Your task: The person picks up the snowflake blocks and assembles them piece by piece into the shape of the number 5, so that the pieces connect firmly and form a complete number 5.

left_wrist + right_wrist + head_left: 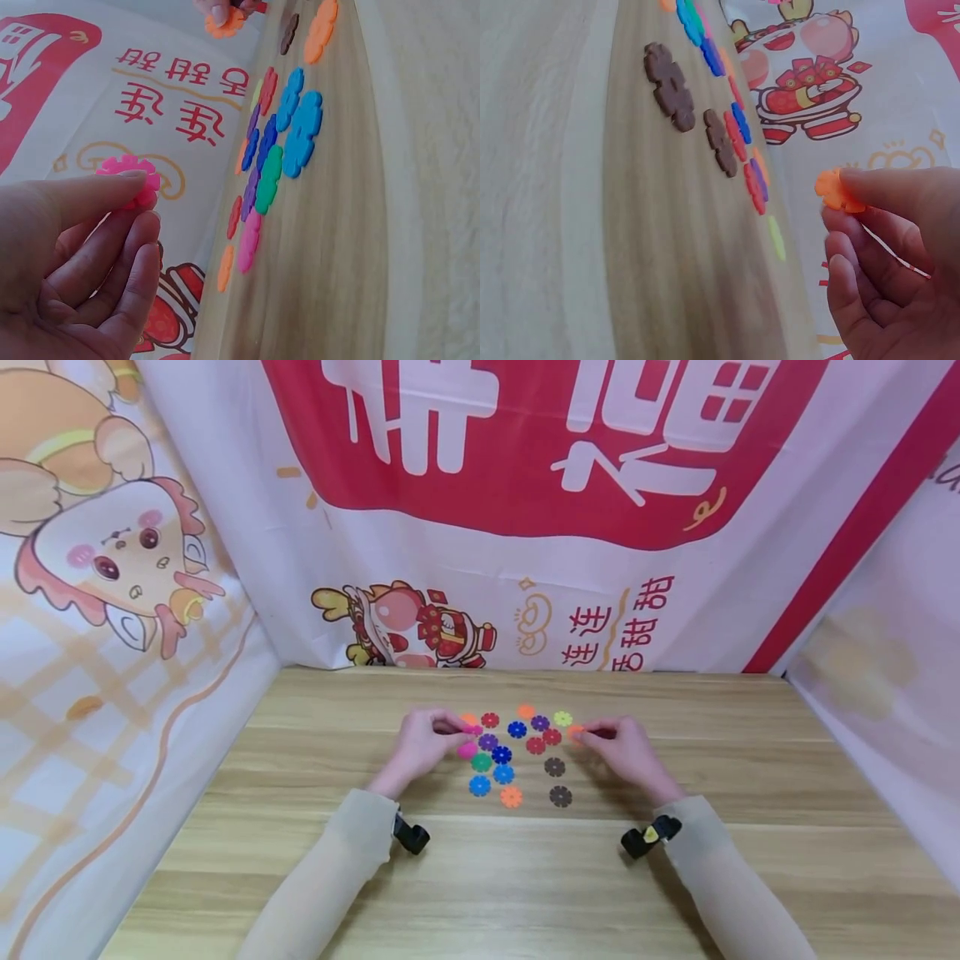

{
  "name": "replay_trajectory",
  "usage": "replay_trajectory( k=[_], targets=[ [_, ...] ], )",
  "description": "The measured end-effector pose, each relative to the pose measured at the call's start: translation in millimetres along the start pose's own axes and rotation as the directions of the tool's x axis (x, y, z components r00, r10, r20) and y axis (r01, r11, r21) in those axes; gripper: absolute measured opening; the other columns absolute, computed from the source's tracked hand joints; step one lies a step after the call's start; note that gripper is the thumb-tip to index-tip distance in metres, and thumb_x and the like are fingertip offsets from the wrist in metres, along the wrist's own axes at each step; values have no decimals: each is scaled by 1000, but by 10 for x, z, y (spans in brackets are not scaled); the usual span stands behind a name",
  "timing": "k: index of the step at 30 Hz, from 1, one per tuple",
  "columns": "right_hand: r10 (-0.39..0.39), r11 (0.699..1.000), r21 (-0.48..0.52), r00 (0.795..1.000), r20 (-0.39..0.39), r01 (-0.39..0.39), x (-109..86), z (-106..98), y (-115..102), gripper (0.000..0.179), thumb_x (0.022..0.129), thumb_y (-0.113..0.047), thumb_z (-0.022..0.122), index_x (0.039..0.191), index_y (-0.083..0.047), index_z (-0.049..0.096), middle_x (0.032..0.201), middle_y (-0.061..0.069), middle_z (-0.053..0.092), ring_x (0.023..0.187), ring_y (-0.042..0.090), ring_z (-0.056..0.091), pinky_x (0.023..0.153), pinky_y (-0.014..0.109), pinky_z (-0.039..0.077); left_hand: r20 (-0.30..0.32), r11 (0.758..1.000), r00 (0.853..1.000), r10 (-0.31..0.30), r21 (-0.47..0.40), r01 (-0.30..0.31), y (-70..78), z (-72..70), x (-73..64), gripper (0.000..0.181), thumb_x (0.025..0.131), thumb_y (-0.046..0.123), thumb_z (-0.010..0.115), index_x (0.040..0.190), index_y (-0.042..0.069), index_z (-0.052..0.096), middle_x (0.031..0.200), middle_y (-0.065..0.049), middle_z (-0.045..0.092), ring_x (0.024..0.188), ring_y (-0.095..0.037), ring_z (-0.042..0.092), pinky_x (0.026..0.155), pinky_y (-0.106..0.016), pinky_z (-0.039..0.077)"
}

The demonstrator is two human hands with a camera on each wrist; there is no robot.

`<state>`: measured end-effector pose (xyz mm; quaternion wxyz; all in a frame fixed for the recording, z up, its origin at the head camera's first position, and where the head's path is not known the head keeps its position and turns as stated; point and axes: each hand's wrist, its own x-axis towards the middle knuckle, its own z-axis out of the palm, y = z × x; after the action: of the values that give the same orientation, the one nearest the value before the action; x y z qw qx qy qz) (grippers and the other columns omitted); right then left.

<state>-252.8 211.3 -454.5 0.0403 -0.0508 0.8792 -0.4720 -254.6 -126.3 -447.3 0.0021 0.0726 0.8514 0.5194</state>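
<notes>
Between thumb and forefinger my left hand (426, 745) pinches a pink notched plastic disc (129, 180), shaped like a snowflake. My right hand (619, 748) pinches an orange notched disc (840, 190) the same way, held above the wood. Below and between the hands lie several more flat discs. Near the left hand are another pink disc (467, 750), a purple disc (488, 742), a green disc (482, 762) and a light blue disc (480, 786). Closer to the right hand are a yellow disc (562, 718), a red disc (552, 737) and a brown disc (555, 767).
The discs lie on a wood-grain table (510, 893). A printed cloth (525, 560) hangs along its back edge, with more patterned cloth (112, 635) at the left side. Each wrist carries a small black camera strap (411, 837).
</notes>
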Motion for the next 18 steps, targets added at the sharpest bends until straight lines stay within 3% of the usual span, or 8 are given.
replay_trajectory(
  k=[8, 13, 18],
  targets=[
    [8, 1000, 22, 1000, 4, -8, -32, -17, -80, 26, 89, -33, 80, 110, -17, 76, 100, 2, 73, 93, 25, 64, 79, 40, 53, 3, 1000, 1000, 26, -6, -26, 134, 43, -64, 7, 87, 22, 84, 92, 21, 78, 88, 7, 74, 83, -16, 69, 75, -36, 56],
    [-10, 998, 63, 1000, -2, 10, -56, 3, -174, 25, 94, -33, 76, 110, -14, 76, 101, 3, 74, 92, 24, 68, 82, 43, 57, 20, 999, 999, 31, -32, -31, 204, 75, -107, 7, 88, 22, 83, 92, 22, 79, 90, 7, 74, 84, -17, 68, 72, -36, 56],
    [2, 996, 94, 1000, -7, -1, -67, 22, -250, 30, 93, -40, 75, 110, -15, 77, 105, 2, 74, 98, 23, 67, 87, 43, 55, 52, 994, 998, 47, -97, -42, 244, 115, -126, 4, 89, 21, 82, 93, 21, 80, 91, 5, 74, 87, -27, 70, 74, -42, 58]
  ],
)
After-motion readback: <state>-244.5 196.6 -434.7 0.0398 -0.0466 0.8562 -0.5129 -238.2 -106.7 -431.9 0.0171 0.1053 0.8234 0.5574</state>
